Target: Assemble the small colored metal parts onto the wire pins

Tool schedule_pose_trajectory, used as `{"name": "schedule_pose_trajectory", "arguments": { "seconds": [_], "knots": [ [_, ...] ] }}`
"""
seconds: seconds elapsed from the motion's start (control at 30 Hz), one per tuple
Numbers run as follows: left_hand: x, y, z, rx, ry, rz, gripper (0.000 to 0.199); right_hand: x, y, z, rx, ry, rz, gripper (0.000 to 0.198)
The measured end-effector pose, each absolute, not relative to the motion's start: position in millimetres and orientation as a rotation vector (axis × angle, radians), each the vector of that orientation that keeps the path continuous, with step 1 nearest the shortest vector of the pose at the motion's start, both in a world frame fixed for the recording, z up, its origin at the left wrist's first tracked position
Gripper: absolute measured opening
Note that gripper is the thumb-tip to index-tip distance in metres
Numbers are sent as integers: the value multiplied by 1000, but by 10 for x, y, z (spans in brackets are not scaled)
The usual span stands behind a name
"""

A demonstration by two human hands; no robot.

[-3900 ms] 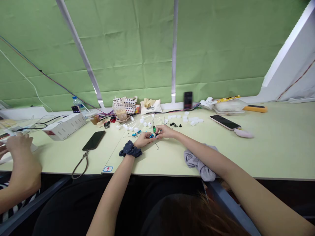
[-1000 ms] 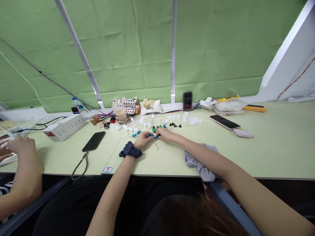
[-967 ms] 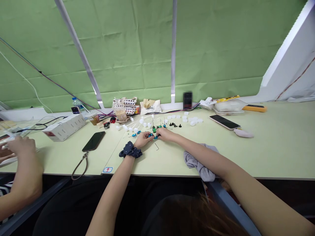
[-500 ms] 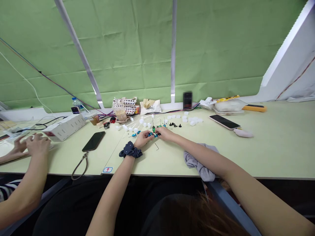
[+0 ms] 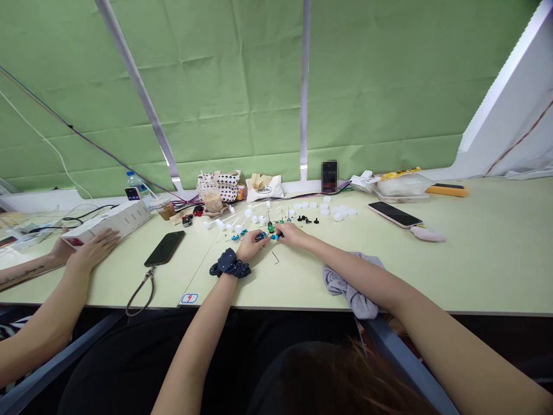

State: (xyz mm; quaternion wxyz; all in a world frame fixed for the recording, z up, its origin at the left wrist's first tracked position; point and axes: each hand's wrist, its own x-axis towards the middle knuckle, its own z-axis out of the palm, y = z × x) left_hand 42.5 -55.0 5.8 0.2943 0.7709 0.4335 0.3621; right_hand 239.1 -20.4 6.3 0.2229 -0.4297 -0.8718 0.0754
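My left hand (image 5: 252, 245), with a dark dotted scrunchie (image 5: 228, 263) on its wrist, is closed on a small shiny blue part (image 5: 261, 236). My right hand (image 5: 291, 235) pinches a small dark piece (image 5: 280, 234) just right of it; its exact kind is too small to tell. Between the hands, a second blue piece (image 5: 275, 237) shows, and a small green part (image 5: 271, 227) stands just behind. An L-shaped hex key (image 5: 275, 258) lies on the table in front of my hands. More blue parts (image 5: 239, 235) lie left of my left hand.
White caps (image 5: 339, 217) and black screws (image 5: 307, 220) lie behind my hands. A phone (image 5: 165, 248) with a strap is at left, another phone (image 5: 394, 214) at right. A grey cloth (image 5: 352, 288) lies under my right forearm. A co-worker's hands touch a white box (image 5: 113, 222).
My hands have stayed nearly in place, fingers shifting only slightly around the small parts. At left, the co-worker's hands have moved right and onto the white box.
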Motion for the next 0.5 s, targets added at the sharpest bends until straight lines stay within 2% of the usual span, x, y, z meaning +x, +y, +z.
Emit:
{"name": "schedule_pose_trajectory", "arguments": {
  "seconds": [0.5],
  "knots": [
    [453,-547,67,2122,1248,961,38,2386,-209,82,-1228,-2368,246,16]
  ]
}}
